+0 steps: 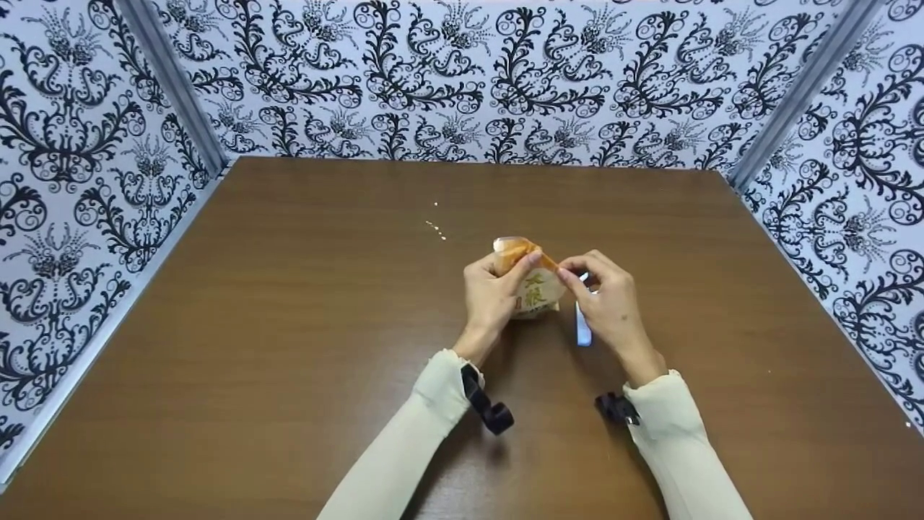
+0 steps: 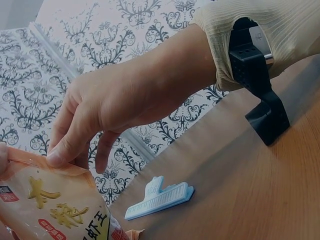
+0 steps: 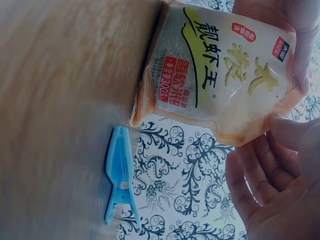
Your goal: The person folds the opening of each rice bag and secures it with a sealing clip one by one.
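Observation:
A small orange-edged rice bag [image 1: 540,289] with gold characters stands upright between the two hands. My left hand [image 1: 492,292] grips its upper left part, thumb on the front. With thumb and fingers, my right hand [image 1: 608,300] pinches the bag's top right corner, as the left wrist view also shows, where that hand [image 2: 115,102] comes in from the right. Printed characters cover the front of the bag [image 3: 220,75] in the right wrist view. A light blue bag clip [image 1: 583,328] lies on the table under my right hand, touched by neither hand.
A few small white grains [image 1: 436,230] lie on the brown table [image 1: 303,289], beyond the bag to the left. Patterned black-and-white walls [image 1: 462,79] enclose the table at the back and both sides.

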Motion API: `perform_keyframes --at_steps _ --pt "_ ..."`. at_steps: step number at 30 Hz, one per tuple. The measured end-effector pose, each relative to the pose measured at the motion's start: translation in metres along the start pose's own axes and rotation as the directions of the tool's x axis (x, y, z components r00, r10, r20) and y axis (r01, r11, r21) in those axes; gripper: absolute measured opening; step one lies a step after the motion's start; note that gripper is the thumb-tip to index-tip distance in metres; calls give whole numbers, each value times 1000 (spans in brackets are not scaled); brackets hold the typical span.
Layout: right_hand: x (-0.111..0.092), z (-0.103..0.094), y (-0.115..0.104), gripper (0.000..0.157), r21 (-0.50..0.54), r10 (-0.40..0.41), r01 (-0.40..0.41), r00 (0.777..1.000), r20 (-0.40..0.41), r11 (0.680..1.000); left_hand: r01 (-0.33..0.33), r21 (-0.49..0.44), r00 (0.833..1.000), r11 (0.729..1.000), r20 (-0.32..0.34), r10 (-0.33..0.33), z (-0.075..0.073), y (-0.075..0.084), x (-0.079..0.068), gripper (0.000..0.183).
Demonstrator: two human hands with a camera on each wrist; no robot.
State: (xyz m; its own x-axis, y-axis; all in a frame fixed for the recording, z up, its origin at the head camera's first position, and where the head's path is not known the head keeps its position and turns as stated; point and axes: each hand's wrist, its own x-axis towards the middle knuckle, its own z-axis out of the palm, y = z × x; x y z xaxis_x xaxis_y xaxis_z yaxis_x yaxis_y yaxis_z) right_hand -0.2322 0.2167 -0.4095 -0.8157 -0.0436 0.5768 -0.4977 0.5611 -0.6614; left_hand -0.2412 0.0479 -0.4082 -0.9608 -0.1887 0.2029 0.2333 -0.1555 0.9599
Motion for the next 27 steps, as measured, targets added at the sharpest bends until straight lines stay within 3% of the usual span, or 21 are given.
perform_keyframes --at_steps 8,27 --pt "-1 0 1 5 1 14 -14 1000 -6 1000 39 -21 999 999 8 -38 -1 0 -1 22" --pt "-1 -1 3 5 -35 -14 14 1000 -4 999 30 -8 1000 1000 1 -30 -1 1 -2 23"
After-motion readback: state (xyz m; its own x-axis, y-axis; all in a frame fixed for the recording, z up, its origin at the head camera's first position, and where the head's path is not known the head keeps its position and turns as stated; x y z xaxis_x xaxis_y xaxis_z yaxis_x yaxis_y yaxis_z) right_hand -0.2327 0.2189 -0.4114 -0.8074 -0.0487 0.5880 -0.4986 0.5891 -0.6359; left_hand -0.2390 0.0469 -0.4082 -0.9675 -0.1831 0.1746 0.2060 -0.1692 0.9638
